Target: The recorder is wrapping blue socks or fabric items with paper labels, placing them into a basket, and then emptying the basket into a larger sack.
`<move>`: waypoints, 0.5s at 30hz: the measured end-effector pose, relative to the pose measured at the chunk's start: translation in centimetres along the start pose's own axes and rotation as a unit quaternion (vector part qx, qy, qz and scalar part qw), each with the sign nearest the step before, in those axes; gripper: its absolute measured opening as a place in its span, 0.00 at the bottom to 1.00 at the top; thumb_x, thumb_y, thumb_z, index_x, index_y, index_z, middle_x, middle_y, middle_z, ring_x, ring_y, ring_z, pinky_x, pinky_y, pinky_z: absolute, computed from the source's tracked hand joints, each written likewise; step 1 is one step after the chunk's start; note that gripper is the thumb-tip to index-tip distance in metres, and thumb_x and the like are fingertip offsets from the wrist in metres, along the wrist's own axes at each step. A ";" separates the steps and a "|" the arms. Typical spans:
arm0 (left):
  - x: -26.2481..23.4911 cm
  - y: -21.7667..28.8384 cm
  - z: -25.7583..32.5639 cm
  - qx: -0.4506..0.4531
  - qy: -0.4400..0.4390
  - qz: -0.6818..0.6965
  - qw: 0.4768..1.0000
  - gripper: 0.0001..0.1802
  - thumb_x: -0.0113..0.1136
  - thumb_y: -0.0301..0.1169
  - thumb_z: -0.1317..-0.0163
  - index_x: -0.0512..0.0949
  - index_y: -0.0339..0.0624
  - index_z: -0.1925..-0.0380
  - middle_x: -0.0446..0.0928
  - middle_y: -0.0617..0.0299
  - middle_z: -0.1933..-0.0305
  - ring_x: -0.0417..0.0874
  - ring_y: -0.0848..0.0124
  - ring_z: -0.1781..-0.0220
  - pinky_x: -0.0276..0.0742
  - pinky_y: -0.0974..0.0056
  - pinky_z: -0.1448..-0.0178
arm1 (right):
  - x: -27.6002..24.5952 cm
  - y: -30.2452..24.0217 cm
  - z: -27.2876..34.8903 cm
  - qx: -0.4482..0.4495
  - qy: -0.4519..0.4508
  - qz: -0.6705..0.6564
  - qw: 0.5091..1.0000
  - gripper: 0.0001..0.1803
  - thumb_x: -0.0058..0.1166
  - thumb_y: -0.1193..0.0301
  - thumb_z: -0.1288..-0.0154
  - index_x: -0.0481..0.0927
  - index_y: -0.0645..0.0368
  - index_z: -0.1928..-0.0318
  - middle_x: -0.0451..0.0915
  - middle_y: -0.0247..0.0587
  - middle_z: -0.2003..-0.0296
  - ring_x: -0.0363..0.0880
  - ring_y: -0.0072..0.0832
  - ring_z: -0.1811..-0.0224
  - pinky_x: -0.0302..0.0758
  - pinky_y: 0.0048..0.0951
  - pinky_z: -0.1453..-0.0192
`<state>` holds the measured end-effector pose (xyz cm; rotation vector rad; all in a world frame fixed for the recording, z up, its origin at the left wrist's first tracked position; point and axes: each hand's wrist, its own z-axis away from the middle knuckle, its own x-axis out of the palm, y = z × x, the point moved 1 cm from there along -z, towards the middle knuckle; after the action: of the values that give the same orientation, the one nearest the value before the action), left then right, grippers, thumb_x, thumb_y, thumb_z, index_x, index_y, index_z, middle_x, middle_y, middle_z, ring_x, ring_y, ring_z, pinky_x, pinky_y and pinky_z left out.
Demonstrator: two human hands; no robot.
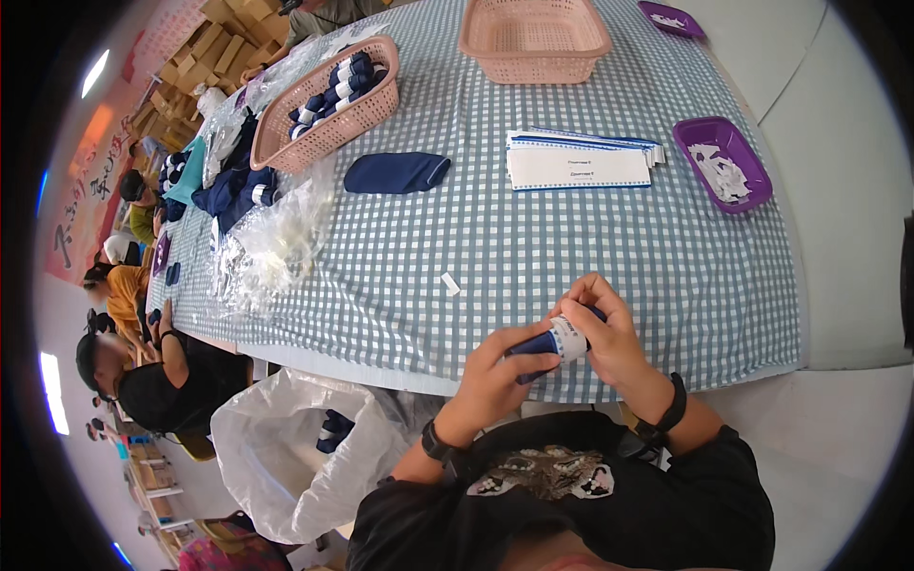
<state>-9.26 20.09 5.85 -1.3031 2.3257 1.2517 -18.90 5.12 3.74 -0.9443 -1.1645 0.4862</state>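
Over the near edge of the table, both hands are closed on a navy cloth roll (538, 352) with a white printed paper band (568, 338) around it. My left hand (490, 379) wraps the roll's left end. At the other end, the fingers and thumb of my right hand (612, 335) press on the band and roll. A folded navy cloth piece (395, 173) lies flat farther back. To its right is a stack of white paper bands (581, 166) with blue edges. A small white paper slip (450, 285) lies left of my hands.
A pink basket (379, 105) holds several banded navy rolls; another pink basket (533, 68) stands at the back. Purple trays (759, 190) with white scraps sit right. Clear plastic bags (276, 243) pile up left. A large plastic bag (257, 457) with navy rolls hangs below the table edge. Co-workers sit left.
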 end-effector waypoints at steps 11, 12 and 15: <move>-14.0 1.9 9.8 -0.404 0.528 0.003 0.747 0.14 0.63 0.27 0.46 0.73 0.45 0.60 0.71 0.66 0.69 0.72 0.81 0.79 0.64 0.77 0.81 | 1.4 0.2 0.3 -0.063 -0.031 0.232 0.970 0.41 0.27 0.39 0.33 0.54 0.62 0.35 0.64 0.50 0.44 0.68 0.36 0.45 0.68 0.36 0.45; -16.9 2.3 12.6 -0.400 0.536 -0.110 0.735 0.13 0.64 0.30 0.44 0.73 0.45 0.60 0.71 0.66 0.69 0.74 0.81 0.75 0.68 0.76 0.76 | 1.0 0.5 0.2 -0.058 -0.051 0.231 0.970 0.41 0.27 0.39 0.33 0.54 0.62 0.35 0.64 0.50 0.44 0.68 0.36 0.45 0.68 0.36 0.45; -23.3 6.6 20.0 -0.385 0.454 -0.414 0.689 0.16 0.65 0.36 0.45 0.74 0.43 0.59 0.75 0.62 0.69 0.76 0.74 0.71 0.73 0.68 0.63 | 1.4 1.8 -0.5 -0.007 -0.027 0.295 0.955 0.35 0.26 0.45 0.29 0.57 0.62 0.37 0.68 0.46 0.48 0.72 0.30 0.53 0.70 0.29 0.53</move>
<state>-4.89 50.97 9.44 -3.3261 0.9328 1.3690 -17.69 6.96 2.97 -1.3021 -0.9202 0.9884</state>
